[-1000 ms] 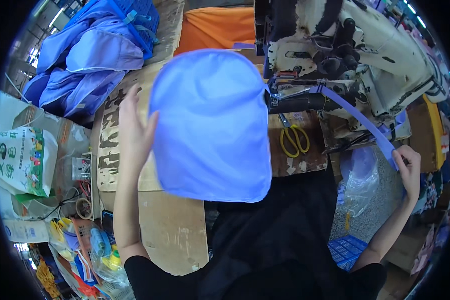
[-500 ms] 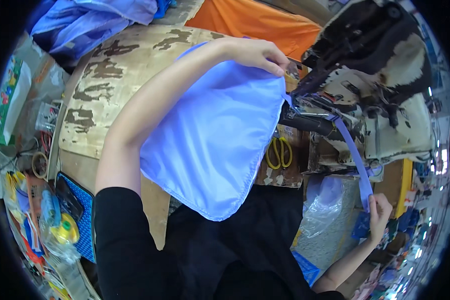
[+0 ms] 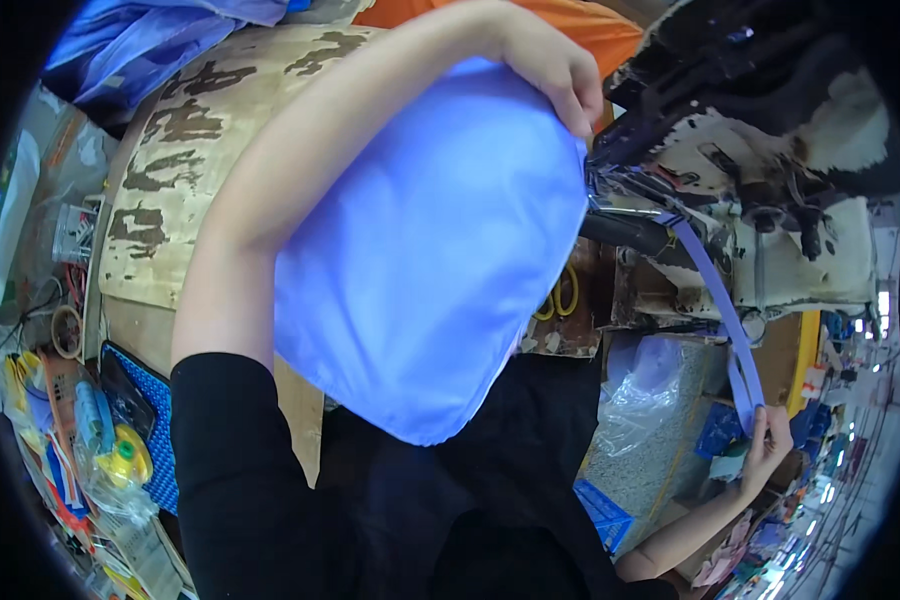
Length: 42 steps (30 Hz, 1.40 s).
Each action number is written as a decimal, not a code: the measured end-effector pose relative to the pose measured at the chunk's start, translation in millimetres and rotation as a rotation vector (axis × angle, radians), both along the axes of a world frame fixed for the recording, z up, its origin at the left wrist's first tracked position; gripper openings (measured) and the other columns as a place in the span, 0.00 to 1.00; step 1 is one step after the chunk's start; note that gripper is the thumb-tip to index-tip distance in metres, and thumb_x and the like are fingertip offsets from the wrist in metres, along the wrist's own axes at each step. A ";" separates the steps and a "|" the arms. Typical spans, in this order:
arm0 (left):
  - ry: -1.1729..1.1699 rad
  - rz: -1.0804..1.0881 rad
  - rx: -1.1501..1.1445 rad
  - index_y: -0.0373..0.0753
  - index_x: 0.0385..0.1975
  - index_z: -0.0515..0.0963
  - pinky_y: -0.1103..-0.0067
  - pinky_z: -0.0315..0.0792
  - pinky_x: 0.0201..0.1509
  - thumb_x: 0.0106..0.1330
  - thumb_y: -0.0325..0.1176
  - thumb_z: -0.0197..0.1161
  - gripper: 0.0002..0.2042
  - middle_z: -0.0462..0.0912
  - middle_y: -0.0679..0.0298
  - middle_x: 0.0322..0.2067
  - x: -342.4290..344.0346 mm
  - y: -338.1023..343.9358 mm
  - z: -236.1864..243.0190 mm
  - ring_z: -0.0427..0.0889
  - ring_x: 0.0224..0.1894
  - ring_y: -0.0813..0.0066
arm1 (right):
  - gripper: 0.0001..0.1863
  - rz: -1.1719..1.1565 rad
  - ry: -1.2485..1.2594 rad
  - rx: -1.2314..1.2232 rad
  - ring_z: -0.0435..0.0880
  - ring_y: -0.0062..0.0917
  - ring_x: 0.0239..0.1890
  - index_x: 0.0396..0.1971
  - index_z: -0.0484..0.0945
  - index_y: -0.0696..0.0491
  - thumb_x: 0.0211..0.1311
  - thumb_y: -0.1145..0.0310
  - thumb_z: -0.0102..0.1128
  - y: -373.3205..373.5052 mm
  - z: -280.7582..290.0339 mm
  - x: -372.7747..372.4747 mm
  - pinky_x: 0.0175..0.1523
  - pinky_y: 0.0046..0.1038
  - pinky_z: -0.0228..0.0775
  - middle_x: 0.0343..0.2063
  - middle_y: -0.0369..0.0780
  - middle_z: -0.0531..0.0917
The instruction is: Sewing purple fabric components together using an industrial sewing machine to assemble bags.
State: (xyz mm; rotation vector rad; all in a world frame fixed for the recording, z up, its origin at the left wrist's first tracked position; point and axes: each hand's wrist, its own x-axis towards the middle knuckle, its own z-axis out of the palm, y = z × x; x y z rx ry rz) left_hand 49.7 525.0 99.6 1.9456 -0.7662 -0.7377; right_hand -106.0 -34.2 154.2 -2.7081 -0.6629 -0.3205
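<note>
A periwinkle-blue fabric piece with a stitched edge hangs from the worktable over my lap. Its far right corner is pinched in my left hand, close to the working end of a worn, paint-chipped sewing machine. From a metal guide on that machine, a lavender fabric strip runs down to the right. My right hand is low at the far right, its fingers closed on the lower part of that strip. Yellow-handled scissors lie partly covered by the fabric's right edge.
A worn wooden tabletop lies left of the fabric. Blue-purple cloth and orange cloth are at the back. A basket with thread and tools stands at left. Below the machine are a clear plastic bag and a blue crate.
My left hand has moved up and slightly right with the fabric corner, nearer the machine. The fabric now covers more of the scissors. My right hand sits slightly lower, still holding the strip.
</note>
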 end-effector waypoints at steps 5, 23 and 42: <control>-0.466 0.261 -0.045 0.36 0.38 0.81 0.78 0.72 0.42 0.61 0.29 0.61 0.08 0.83 0.67 0.31 -51.9 -9.1 2.6 0.77 0.31 0.72 | 0.03 -0.104 -0.053 0.006 0.69 0.22 0.26 0.32 0.79 0.61 0.63 0.80 0.56 -12.3 -2.4 -19.9 0.35 0.22 0.62 0.26 0.37 0.76; 0.144 1.536 -0.268 0.28 0.45 0.79 0.89 0.69 0.30 0.71 0.37 0.60 0.16 0.80 0.68 0.28 -358.7 86.9 -114.7 0.72 0.26 0.86 | 0.10 0.353 0.848 1.232 0.74 0.17 0.24 0.41 0.80 0.61 0.65 0.71 0.59 236.1 -113.5 -1.9 0.31 0.16 0.65 0.28 0.38 0.83; -0.200 1.852 -0.687 0.31 0.41 0.79 0.88 0.71 0.37 0.66 0.30 0.60 0.10 0.82 0.60 0.30 -387.7 -42.7 55.4 0.77 0.28 0.79 | 0.10 0.265 0.881 1.201 0.69 0.11 0.20 0.25 0.81 0.59 0.63 0.69 0.62 292.3 -87.4 22.9 0.27 0.14 0.61 0.17 0.32 0.78</control>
